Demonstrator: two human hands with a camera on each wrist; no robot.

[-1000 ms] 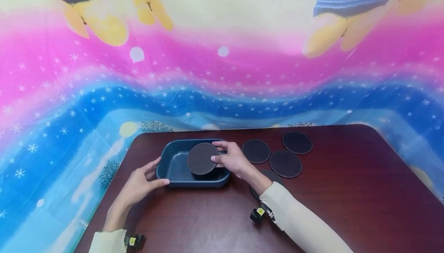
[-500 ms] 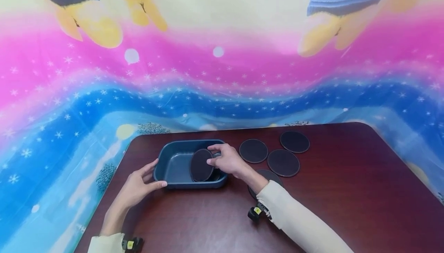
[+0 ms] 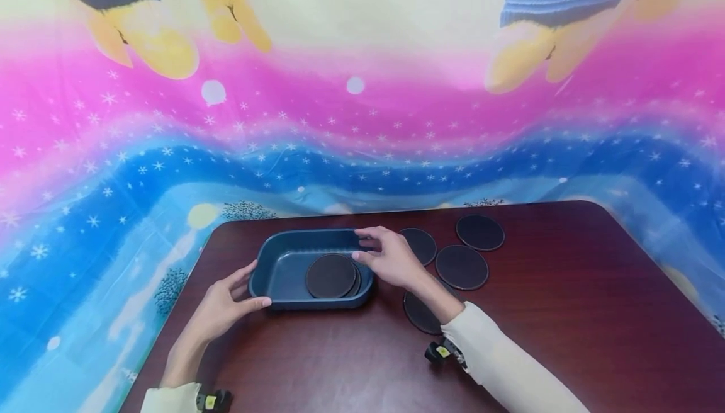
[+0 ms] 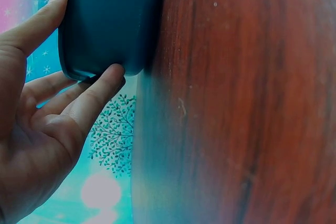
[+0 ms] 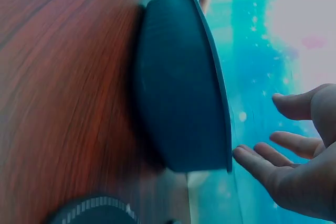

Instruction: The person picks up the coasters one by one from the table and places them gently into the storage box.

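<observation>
1. A dark blue tray (image 3: 272, 274) is seen on the desk (image 3: 566, 312), toward its far left corner.
2. The tray's left end is touched by the left hand (image 3: 223, 306); the thumb is laid along the near wall and the fingers (image 4: 92, 98) are held straight against the outer corner, so nothing is gripped.
3. Two round dark coasters are stacked inside the tray at its right end; the top coaster (image 3: 330, 276) is lying flat, and only a sliver of the one beneath is shown.
4. The right hand (image 3: 393, 260) is held just beside the tray's right end, its fingers (image 5: 262, 163) spread and relaxed, with nothing held; from the right wrist view a gap is shown between fingertips and rim.
5. Four more coasters are left on the desk right of the tray: one (image 3: 421, 244) partly hidden behind the right hand, one (image 3: 461, 267) beside it, one (image 3: 480, 231) nearer the far edge, and one (image 3: 421, 313) under the right forearm.
</observation>
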